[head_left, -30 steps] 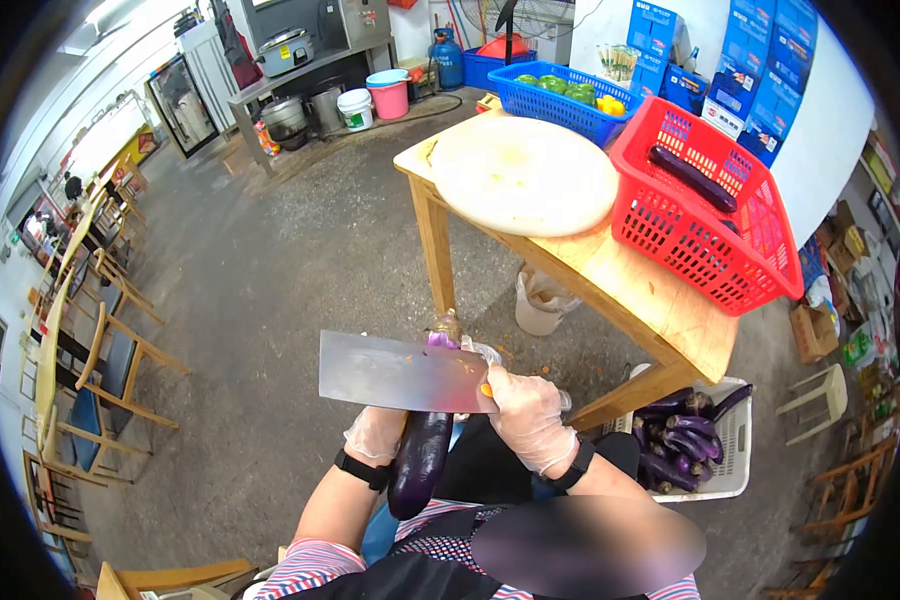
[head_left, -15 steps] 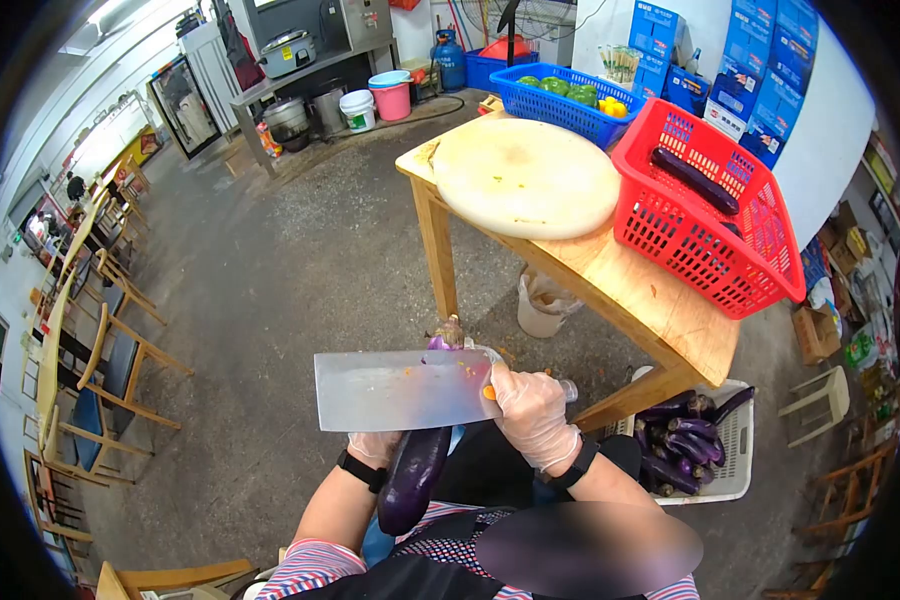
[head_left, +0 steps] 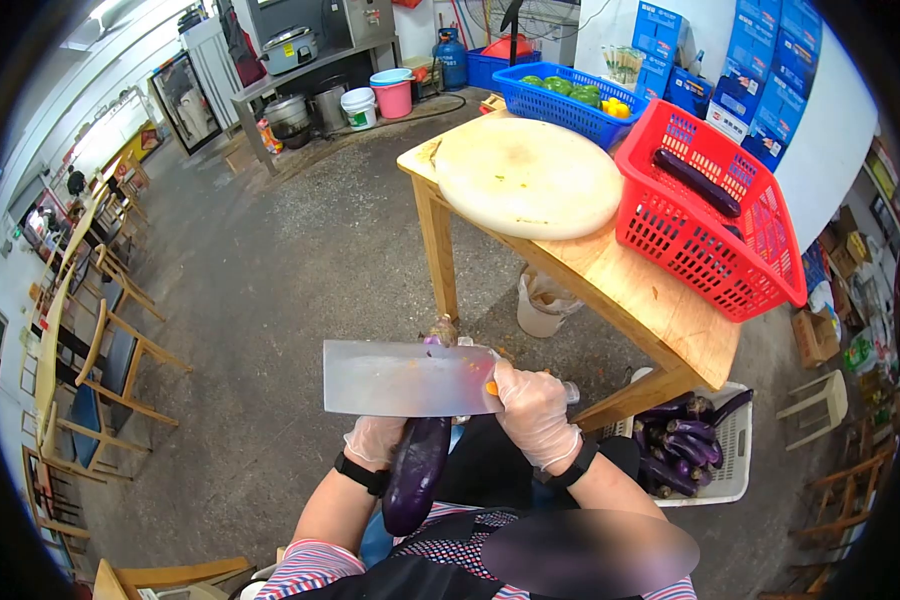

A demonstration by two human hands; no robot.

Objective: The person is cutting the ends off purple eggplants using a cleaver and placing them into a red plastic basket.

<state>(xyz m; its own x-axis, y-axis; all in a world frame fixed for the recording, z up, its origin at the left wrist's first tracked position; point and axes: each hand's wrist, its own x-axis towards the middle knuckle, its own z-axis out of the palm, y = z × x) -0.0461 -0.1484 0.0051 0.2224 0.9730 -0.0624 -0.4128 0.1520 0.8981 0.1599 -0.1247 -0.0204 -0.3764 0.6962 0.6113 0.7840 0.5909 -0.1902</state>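
Observation:
My gloved right hand point(head_left: 532, 410) is closed around the handle end of a broad cleaver point(head_left: 410, 380), whose blade lies crosswise over a long purple eggplant point(head_left: 417, 478). The eggplant's stem end point(head_left: 440, 330) shows beyond the blade, and its rounded end points toward my body. Beside the eggplant, my gloved left hand point(head_left: 373, 440) grips it from the left. The blade covers the left fingers and the eggplant's middle.
A wooden table point(head_left: 660, 310) ahead bears a round cutting board point(head_left: 525, 180), a red basket point(head_left: 710, 240) with eggplants and a blue basket point(head_left: 570, 115) of peppers. Below are a lined bin point(head_left: 545, 305) and a white crate point(head_left: 738, 460) of several eggplants. Chairs point(head_left: 120, 350) stand left.
The cleaver blade has shifted slightly up and to the right over the eggplant. More of my left hand now shows below the blade. The eggplant has moved slightly right.

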